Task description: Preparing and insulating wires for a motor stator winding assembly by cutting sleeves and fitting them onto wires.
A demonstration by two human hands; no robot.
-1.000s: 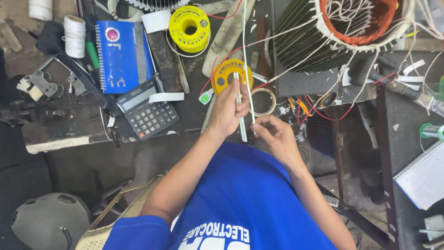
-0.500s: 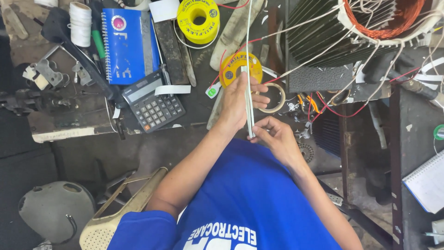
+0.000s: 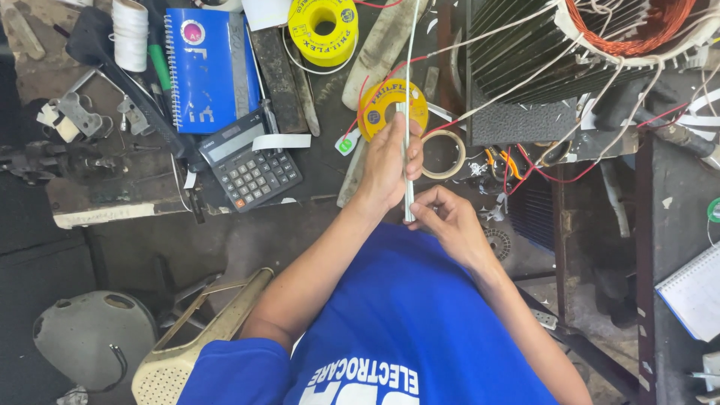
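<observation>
My left hand grips a thin white sleeve tube that runs straight up out of the top of the view. My right hand pinches the tube's lower end just below the left hand. Both hands hover over the front edge of a dark workbench. Behind the left hand lies a small yellow solder spool and a ring of beige tape. An electric motor stator with copper windings and white leads sits at the upper right.
A grey calculator, a blue spiral notebook, a bigger yellow spool, a white thread roll and metal tools lie on the bench. A beige plastic stool and a grey metal cover stand below left. A notepad lies right.
The view has shifted so the bench sits higher and closer. Both hands stay on the white tube, with the left hand slid slightly up along it.
</observation>
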